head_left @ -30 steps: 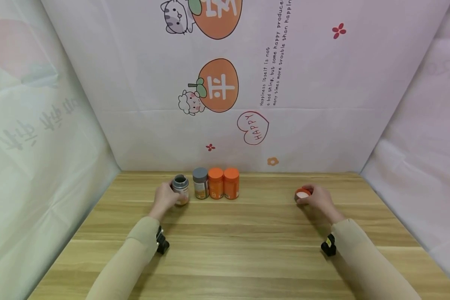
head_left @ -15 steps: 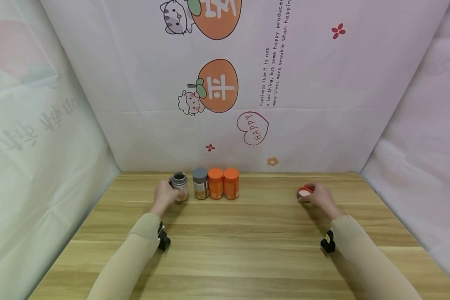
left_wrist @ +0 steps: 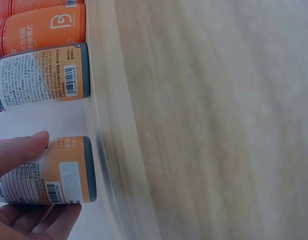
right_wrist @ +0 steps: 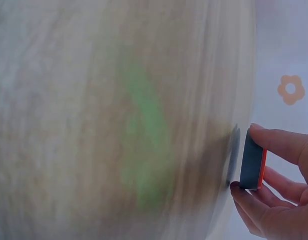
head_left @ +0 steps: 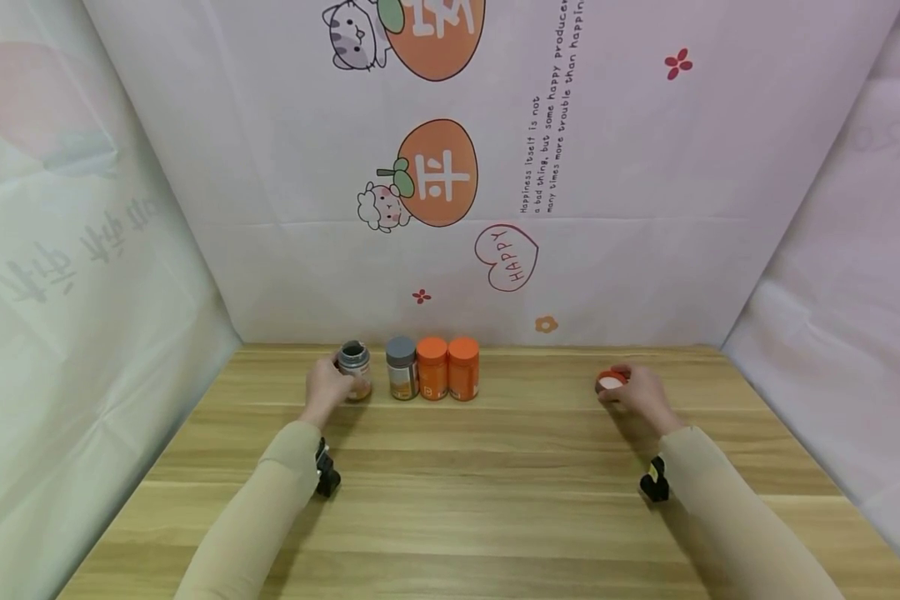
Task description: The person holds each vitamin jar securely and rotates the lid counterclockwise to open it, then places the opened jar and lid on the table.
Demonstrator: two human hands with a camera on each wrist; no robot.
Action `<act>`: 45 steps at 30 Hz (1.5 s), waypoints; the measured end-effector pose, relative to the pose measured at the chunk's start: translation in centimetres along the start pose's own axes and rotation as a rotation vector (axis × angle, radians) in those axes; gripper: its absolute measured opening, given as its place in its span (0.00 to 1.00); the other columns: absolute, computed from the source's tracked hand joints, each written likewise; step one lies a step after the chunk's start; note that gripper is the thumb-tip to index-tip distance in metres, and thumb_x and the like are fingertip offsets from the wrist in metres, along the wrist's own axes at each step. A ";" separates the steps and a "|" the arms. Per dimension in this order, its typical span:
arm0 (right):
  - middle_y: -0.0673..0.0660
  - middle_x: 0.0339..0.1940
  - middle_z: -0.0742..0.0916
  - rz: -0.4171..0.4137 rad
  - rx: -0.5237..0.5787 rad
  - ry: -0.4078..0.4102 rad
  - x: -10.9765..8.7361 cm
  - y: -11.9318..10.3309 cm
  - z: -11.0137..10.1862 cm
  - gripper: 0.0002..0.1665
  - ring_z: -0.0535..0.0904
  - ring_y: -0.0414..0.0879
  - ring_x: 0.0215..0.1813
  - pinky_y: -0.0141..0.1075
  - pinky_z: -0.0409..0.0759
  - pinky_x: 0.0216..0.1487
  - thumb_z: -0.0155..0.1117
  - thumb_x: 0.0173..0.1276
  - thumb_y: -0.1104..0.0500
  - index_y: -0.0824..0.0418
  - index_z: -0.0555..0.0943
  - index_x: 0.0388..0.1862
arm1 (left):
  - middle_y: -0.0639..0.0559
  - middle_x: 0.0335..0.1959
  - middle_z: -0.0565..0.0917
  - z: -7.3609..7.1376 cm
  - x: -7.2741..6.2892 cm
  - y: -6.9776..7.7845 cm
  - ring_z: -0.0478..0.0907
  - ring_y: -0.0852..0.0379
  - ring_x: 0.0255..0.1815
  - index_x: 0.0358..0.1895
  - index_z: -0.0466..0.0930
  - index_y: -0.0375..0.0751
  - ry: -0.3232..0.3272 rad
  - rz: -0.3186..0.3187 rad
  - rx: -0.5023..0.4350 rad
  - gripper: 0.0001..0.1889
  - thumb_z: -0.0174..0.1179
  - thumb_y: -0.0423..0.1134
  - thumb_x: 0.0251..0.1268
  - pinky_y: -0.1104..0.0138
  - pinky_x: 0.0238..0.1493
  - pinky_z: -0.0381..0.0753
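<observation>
At the back left of the table, my left hand (head_left: 327, 387) grips an uncapped grey bottle (head_left: 355, 367) with an orange and white label. Its mouth faces up, and the left wrist view shows my thumb on one side of the label with fingers round the other. Whether the bottle (left_wrist: 68, 172) touches the table is hard to tell. Over at the back right, my right hand (head_left: 640, 392) holds a round lid (head_left: 611, 382) by its edge, pale inside facing up. In the right wrist view the lid (right_wrist: 252, 161) shows a dark grey side and an orange-red rim.
A capped grey bottle (head_left: 402, 369) stands right of the uncapped one, with a gap between. Two orange bottles (head_left: 432, 371) stand beside it in a row. Behind them rises a white printed cloth wall (head_left: 630, 267) at the back edge of the wooden table (head_left: 487, 492).
My left hand has shifted the uncapped bottle slightly left and back, away from the capped grey one. My right hand has moved the lid a little right and back.
</observation>
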State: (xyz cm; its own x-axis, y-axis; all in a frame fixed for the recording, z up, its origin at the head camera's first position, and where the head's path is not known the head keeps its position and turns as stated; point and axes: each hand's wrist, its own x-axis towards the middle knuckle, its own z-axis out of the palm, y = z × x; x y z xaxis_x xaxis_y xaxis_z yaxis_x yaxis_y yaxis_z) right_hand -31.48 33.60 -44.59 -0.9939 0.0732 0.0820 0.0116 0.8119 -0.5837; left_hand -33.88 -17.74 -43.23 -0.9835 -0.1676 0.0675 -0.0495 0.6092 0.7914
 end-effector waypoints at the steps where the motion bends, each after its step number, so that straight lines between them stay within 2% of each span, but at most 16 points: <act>1: 0.76 0.56 0.76 0.001 0.001 0.000 0.0 0.0 0.0 0.39 0.73 0.66 0.52 0.53 0.72 0.50 0.73 0.52 0.59 0.74 0.70 0.61 | 0.35 0.51 0.81 0.0 0.0 0.0 0.77 0.40 0.53 0.57 0.74 0.31 0.003 0.001 -0.002 0.32 0.71 0.35 0.43 0.51 0.56 0.74; 17: 0.77 0.57 0.74 0.017 0.016 0.020 0.3 0.6 -0.1 0.38 0.72 0.69 0.54 0.56 0.72 0.51 0.70 0.57 0.60 0.76 0.67 0.63 | 0.35 0.51 0.81 0.2 0.8 0.1 0.77 0.39 0.52 0.56 0.75 0.32 0.040 0.003 0.012 0.28 0.68 0.36 0.47 0.51 0.54 0.75; 21: 0.78 0.58 0.74 0.013 0.022 0.008 0.1 0.6 -0.2 0.38 0.71 0.70 0.55 0.57 0.72 0.52 0.68 0.58 0.61 0.76 0.66 0.63 | 0.35 0.51 0.81 0.3 1.0 0.2 0.77 0.40 0.53 0.56 0.75 0.33 0.048 0.003 0.012 0.27 0.68 0.36 0.49 0.51 0.54 0.75; 28: 0.78 0.58 0.73 0.012 0.019 -0.017 0.4 0.8 -0.2 0.37 0.71 0.69 0.55 0.56 0.72 0.51 0.66 0.60 0.61 0.77 0.65 0.64 | 0.35 0.54 0.79 0.4 1.5 0.1 0.75 0.39 0.56 0.57 0.75 0.32 0.064 -0.003 0.004 0.24 0.60 0.32 0.52 0.51 0.58 0.72; 37: 0.79 0.59 0.72 0.027 -0.003 -0.042 0.8 1.3 -0.3 0.38 0.71 0.70 0.55 0.56 0.72 0.52 0.66 0.61 0.60 0.78 0.63 0.65 | 0.35 0.55 0.79 0.3 1.7 -0.2 0.74 0.39 0.57 0.58 0.74 0.33 0.054 -0.019 -0.006 0.24 0.59 0.32 0.54 0.50 0.58 0.72; 45: 0.79 0.60 0.71 0.023 0.000 -0.046 1.1 1.7 -0.4 0.38 0.70 0.71 0.56 0.57 0.72 0.53 0.65 0.62 0.61 0.78 0.63 0.65 | 0.35 0.53 0.80 0.5 1.8 -0.7 0.75 0.40 0.54 0.54 0.76 0.33 0.055 -0.041 -0.029 0.26 0.67 0.36 0.49 0.51 0.56 0.73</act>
State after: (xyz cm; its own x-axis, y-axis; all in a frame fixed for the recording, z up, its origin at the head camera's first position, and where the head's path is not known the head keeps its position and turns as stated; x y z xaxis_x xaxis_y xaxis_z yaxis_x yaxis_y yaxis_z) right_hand -32.50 35.27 -45.19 -0.9974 0.0645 0.0312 0.0342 0.8104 -0.5848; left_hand -35.71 -18.13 -43.95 -0.9698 -0.2342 0.0674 -0.0833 0.5781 0.8117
